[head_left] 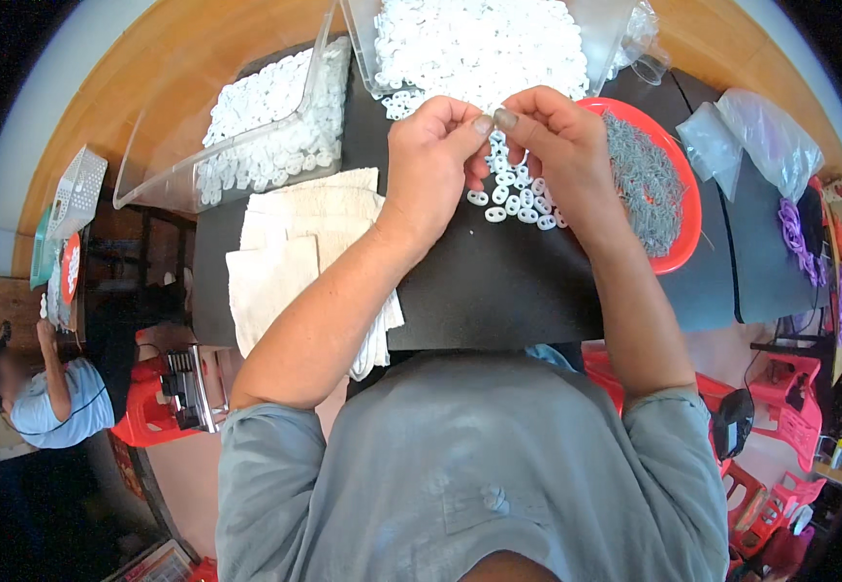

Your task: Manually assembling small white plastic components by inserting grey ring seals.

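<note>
My left hand [430, 150] and my right hand [564, 145] meet over the far part of the black table [498, 291]. Thumb and fingers of each are pinched, with the tips nearly touching. Whatever they grip is too small and too covered to make out. Right below them lies a loose cluster of small white oval pieces with two holes [527, 202]. Beside my right wrist stands a red basin [689, 184] heaped with thin grey pieces [646, 184] that look like bits of wire. Beyond my fingers, a clear bin holds a heap of white pieces [484, 48].
Left of that is a second clear bin [164, 170] with more white pieces. Folded cream cloths [280, 262] lie by my left forearm. Clear plastic bags [770, 136] sit at the far right, near purple strands [801, 242]. Another person [62, 398] works at the left.
</note>
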Demonstrator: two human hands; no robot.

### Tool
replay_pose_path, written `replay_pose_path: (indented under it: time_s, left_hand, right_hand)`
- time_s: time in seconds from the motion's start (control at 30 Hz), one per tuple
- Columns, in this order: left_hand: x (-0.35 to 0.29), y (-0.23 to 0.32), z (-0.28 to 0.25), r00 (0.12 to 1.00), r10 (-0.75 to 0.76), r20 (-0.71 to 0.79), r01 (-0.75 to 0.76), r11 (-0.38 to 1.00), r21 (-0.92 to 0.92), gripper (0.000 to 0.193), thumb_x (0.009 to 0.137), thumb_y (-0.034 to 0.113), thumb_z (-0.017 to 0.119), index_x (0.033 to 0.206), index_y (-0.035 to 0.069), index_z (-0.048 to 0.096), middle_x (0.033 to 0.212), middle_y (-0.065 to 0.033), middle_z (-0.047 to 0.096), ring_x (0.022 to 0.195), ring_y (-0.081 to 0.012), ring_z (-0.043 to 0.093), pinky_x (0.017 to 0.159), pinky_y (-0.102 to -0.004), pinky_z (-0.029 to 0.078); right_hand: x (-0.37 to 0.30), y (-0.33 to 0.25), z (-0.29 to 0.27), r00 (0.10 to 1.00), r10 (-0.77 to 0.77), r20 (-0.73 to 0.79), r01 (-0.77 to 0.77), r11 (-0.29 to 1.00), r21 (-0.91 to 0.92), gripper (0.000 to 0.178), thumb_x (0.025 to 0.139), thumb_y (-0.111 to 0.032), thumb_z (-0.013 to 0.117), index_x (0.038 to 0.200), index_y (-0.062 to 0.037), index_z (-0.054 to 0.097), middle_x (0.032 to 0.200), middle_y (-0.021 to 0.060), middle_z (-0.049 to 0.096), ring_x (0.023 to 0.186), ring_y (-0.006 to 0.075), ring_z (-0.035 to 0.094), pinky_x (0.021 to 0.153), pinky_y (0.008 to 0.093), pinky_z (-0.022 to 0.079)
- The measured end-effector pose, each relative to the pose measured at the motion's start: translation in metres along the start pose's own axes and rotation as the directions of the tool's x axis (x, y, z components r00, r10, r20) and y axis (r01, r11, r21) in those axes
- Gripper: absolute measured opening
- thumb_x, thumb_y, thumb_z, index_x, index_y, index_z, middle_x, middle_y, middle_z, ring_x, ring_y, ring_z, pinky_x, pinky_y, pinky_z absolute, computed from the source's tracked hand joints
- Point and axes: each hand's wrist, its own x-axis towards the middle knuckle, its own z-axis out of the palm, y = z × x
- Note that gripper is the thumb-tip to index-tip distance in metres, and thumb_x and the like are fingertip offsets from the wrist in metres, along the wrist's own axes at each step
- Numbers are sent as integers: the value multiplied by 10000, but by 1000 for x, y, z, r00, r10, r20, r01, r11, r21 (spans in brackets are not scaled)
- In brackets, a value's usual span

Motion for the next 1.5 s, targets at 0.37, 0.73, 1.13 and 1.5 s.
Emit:
replay_pose_path:
  time_s: [0.37, 0.73, 1.13, 1.5]
  left_hand:
    - [28, 8, -31, 975, 90, -202, -115, 987, -112, 100, 867, 89, 614, 851, -10, 607, 658, -53, 575, 508, -124, 528, 441, -256, 426]
    - [33, -1, -29, 975, 115, -191, -148, 975, -165, 168, 838, 119, 629, 726, 4, 579, 591, -49, 540, 448, -118, 482, 395, -272, 375]
    - [32, -7, -28, 962, 174, -208, -201, 973, -115, 184, 816, 124, 600, 690, -7, 575, 577, -67, 548, 451, -149, 501, 411, -312, 392]
    - [37, -11, -26, 967, 180, -178, -192, 980, -54, 195, 818, 144, 626, 697, -3, 584, 580, -68, 552, 466, -144, 506, 418, -304, 399]
  right_hand:
    - [-33, 17, 46, 814, -230, 533, 578, 238, -780, 138, 887, -179, 594, 867, -66, 518, 720, 91, 597, 630, 295, 627, 519, 421, 469]
    - [-30, 18, 56, 832, -29, 554, 551, 168, -817, 120, 880, -148, 581, 896, -50, 514, 783, 139, 621, 664, 359, 622, 566, 462, 481]
    - [-28, 25, 52, 800, -79, 595, 598, 195, -778, 143, 838, -81, 586, 980, -68, 573, 807, 130, 639, 669, 355, 621, 567, 451, 487]
    - [-2, 30, 30, 809, -108, 578, 585, 257, -770, 69, 862, -122, 606, 903, -71, 626, 733, 116, 636, 629, 274, 633, 552, 349, 478]
